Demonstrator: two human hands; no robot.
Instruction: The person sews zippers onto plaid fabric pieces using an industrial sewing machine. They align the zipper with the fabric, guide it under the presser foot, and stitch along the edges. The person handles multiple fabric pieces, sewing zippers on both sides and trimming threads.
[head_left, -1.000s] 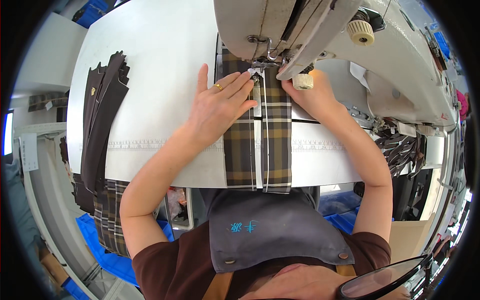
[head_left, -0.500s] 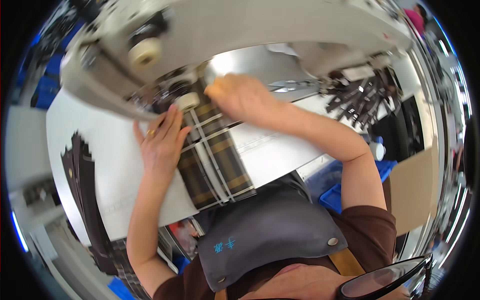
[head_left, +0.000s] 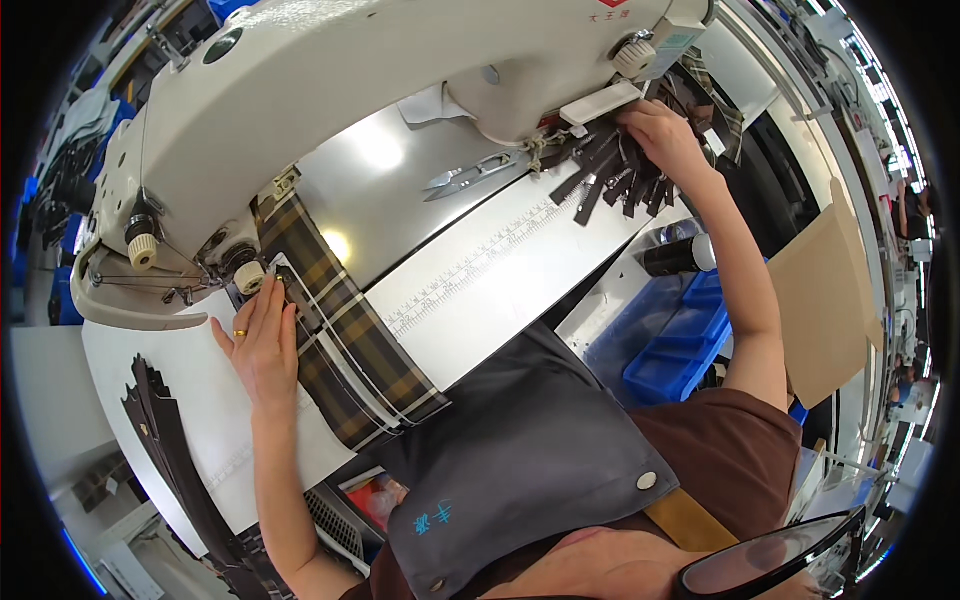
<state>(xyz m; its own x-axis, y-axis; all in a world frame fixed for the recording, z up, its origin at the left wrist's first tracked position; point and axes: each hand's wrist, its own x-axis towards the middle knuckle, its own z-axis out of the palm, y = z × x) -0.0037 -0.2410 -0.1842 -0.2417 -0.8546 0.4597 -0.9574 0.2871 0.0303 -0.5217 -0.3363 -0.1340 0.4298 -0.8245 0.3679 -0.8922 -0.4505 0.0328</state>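
Note:
My left hand (head_left: 262,345) lies with straightened fingers on the left side of a brown plaid strip (head_left: 355,350), fingertips beside the cream knob (head_left: 248,278) by the sewing machine's (head_left: 380,50) needle area. The strip has white lines along it and runs under the machine head to the table's front edge. At the right end of the machine, my right hand (head_left: 660,140) has curled fingers gripping at the top of a hanging bunch of dark zipper strips (head_left: 600,175); its fingertips are partly hidden among them.
Metal snips (head_left: 460,178) lie on the steel bed. Dark cut pieces (head_left: 160,430) lie at the white table's (head_left: 455,300) left. A blue bin (head_left: 680,345), a black-lidded bottle (head_left: 680,255) and cardboard (head_left: 820,290) are at the right. A co-worker (head_left: 910,210) appears at the far right.
My view has swung to the right. My right hand has left the plaid strip and moved right to the zipper bunch. My left hand stays on the plaid strip.

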